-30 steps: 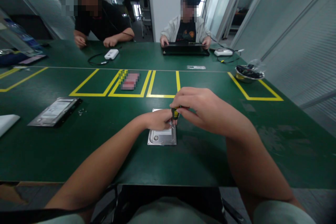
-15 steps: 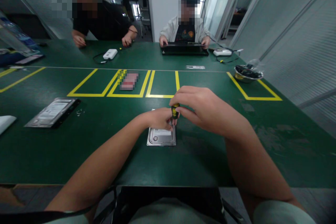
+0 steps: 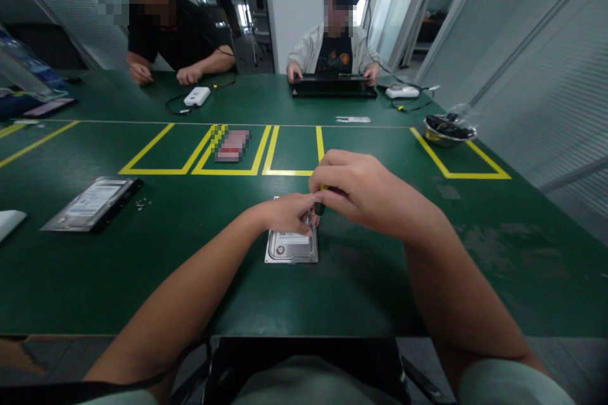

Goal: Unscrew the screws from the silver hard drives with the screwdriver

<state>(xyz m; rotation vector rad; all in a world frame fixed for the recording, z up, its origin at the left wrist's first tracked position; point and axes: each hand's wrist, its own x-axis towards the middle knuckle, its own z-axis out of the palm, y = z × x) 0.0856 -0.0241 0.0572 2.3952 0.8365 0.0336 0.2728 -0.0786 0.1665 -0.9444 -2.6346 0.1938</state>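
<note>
A silver hard drive (image 3: 291, 249) lies flat on the green table in front of me. Over its upper part rests my left hand (image 3: 291, 214), its fingers bent near the drive's right edge; whether they pinch anything there is too small to tell. My right hand (image 3: 354, 186) is closed around a small screwdriver (image 3: 320, 207) with a black and yellow handle, upright above the drive's right edge. The screwdriver's tip is hidden by the fingers.
Another hard drive (image 3: 92, 204) lies at the left, beside small screws (image 3: 142, 204). Yellow tape (image 3: 225, 172) marks the table (image 3: 190, 297). A metal bowl (image 3: 449, 134) stands at the right. Two people sit across, one holding a black device (image 3: 332, 87).
My right fingers have shifted on the screwdriver and now cover more of its top. The person at the far left has drawn one hand in toward the other.
</note>
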